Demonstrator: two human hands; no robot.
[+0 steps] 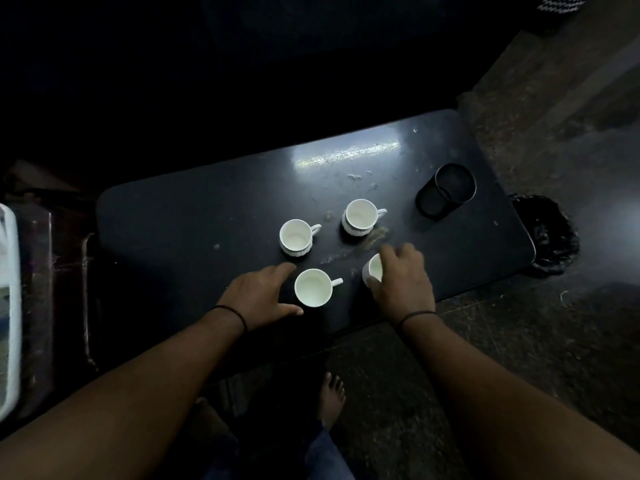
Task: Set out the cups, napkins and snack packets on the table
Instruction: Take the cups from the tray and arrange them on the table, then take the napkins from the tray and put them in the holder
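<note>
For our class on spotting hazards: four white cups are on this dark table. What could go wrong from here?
The cup in the right hand stands near the table front edge; a nudge might tip it off. The left hand is close beside another cup and might knock it. Dim light makes the black holder easy to bump.

The room is dim, and everything beyond the far edge of the surface (207, 216) is lost in near-black shadow. The surface is a dark, glossy, low tabletop with rounded corners, scuffed and smeared, with a bright streak of reflected light (346, 154) across its far half. Under and to the right of it lies a mottled, dark stone floor (519, 341). At the left edge stands dark reddish wooden furniture (59, 271), with a pale object (8, 306) beside it, too cropped to identify.
</note>
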